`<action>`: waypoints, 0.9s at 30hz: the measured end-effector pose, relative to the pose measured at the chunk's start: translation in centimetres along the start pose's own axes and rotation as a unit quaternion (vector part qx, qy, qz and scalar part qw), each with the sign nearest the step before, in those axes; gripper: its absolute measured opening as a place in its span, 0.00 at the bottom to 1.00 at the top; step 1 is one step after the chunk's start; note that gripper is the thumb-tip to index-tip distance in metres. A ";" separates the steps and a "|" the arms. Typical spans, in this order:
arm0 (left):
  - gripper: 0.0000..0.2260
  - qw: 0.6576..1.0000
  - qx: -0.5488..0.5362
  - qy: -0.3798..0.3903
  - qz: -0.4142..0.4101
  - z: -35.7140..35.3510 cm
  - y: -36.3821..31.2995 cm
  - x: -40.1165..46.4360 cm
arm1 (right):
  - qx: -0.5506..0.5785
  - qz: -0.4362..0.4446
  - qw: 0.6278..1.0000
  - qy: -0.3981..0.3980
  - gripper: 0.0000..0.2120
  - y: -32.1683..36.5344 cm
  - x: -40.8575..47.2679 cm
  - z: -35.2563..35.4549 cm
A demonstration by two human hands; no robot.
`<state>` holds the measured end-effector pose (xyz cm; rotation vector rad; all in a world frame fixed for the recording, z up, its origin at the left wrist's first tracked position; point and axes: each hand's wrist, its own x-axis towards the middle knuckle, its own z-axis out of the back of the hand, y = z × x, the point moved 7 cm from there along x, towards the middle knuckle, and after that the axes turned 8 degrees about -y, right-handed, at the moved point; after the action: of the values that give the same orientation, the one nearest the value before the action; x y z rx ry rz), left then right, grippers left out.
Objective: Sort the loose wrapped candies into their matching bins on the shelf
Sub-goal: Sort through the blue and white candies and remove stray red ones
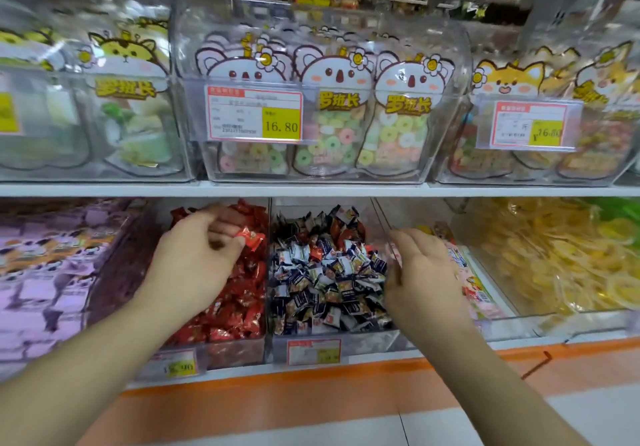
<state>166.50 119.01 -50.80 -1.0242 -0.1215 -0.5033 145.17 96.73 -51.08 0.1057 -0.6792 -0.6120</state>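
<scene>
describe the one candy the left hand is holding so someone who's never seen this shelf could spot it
On the lower shelf, find the bin of red wrapped candies, left of the bin of dark blue-and-white ones. Above its pile the left hand pinches one red candy at its fingertips: the only one lifted off the heap.

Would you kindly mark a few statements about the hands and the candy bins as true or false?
1. The left hand pinches a red wrapped candy. True.
2. That hand is over the bin of red candies. True.
3. The right hand reaches into the bin of yellow sweets. False: it is at the right edge of the bin of dark and white wrapped candies.
4. The price tag on the koala-pouch bin above reads 9.90. False: it reads 16.80.
</scene>
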 end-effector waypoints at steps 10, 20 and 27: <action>0.28 0.956 0.126 0.213 -0.157 -2.9 -0.3 -5.3 | 0.042 -0.001 0.988 0.149 0.18 6.2 2.7 -8.1; 0.24 0.973 0.070 0.169 -0.139 -1.6 0.5 -4.8 | 0.012 -0.059 0.993 0.100 0.10 6.3 4.1 -9.3; 0.18 0.993 0.064 0.070 -0.069 2.5 1.7 -3.3 | 0.335 -0.155 0.927 0.062 0.06 9.6 3.3 -5.3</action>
<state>164.70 122.94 -51.97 -0.8555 -0.0987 -0.6836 155.23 102.14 -50.67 0.8968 -0.7302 -0.6457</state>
